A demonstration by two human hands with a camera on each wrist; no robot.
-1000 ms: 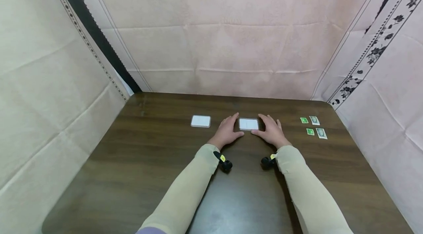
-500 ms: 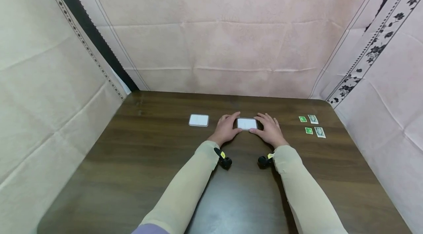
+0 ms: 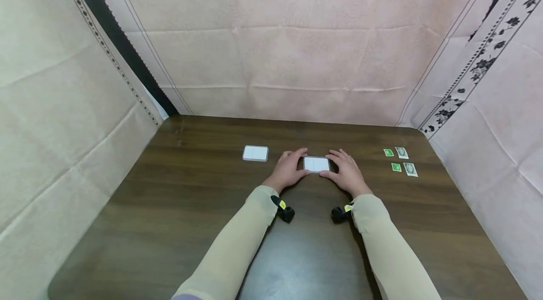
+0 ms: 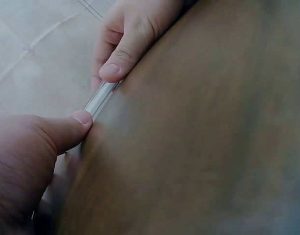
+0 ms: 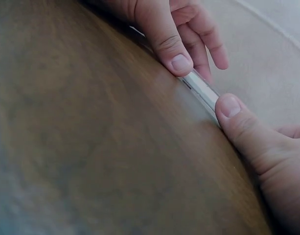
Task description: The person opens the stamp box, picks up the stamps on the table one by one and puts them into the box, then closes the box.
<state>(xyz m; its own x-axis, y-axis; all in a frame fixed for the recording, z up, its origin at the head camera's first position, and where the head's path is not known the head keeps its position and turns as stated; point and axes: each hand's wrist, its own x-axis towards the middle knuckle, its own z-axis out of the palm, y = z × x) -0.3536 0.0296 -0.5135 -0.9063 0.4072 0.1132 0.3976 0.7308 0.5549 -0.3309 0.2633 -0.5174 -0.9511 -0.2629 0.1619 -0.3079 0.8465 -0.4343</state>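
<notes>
A flat white rectangular case with a clear rim (image 3: 316, 164) lies at the far middle of the wooden table, between both hands. My left hand (image 3: 288, 168) holds its left end, thumb at the near edge and fingers toward the far side. The opposite end is held the same way by my right hand (image 3: 345, 172). In the left wrist view the near edge of the case (image 4: 98, 100) shows as a thin clear strip between the two thumbs. The right wrist view shows this edge (image 5: 201, 90) low along the tabletop; the far fingertips are partly hidden there.
A second, similar white case (image 3: 255, 153) lies left of the hands. Off to the right are two small green stamps (image 3: 388, 153) and two larger pale ones (image 3: 410, 169). Pale cloth (image 3: 297, 64) hangs behind the table's back edge (image 3: 271, 118).
My right hand has closed in on the right end of the case. Both hands and the case have since shifted a little toward me. The other case and the stamps stay put.
</notes>
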